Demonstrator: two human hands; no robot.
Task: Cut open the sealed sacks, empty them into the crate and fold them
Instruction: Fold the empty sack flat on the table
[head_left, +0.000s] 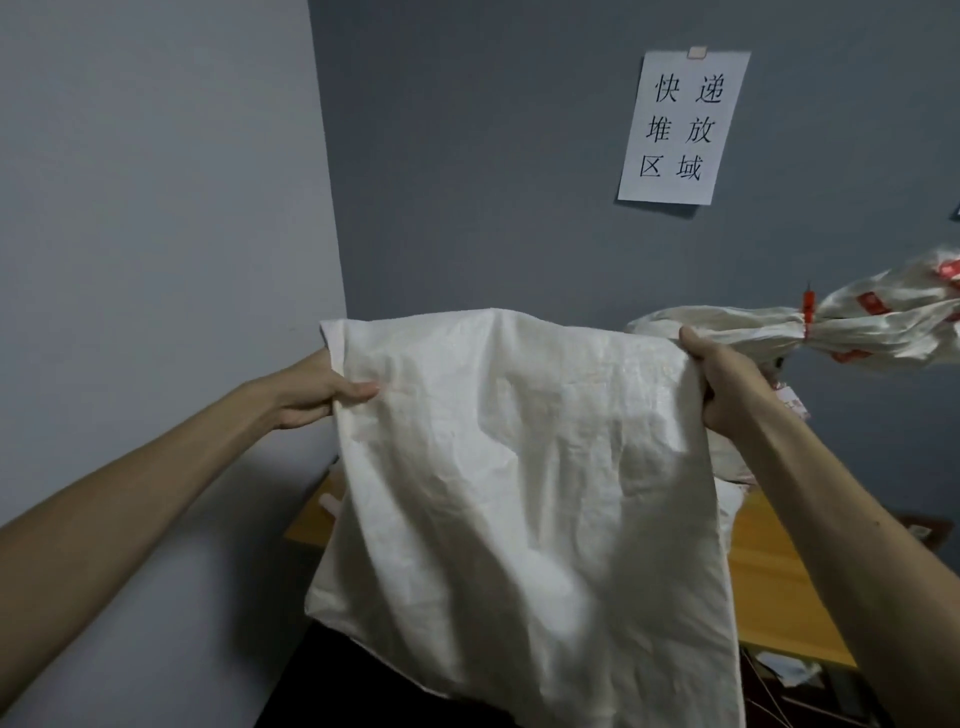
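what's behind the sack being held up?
Peeking out at right: a sealed sack tied with a red tie, and an orange surface below. Anything straight behind the held sack is covered.

A sack (519, 467) is hanging near and central, the left hand (319, 392) gripping its upper left edge, the right hand (727, 384) its upper right. A table (769, 582) is standing behind it, a second sack (789, 332) lying far right, under a wall sign (683, 127).

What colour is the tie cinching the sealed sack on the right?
Red: the tie on the sealed sack, head view.
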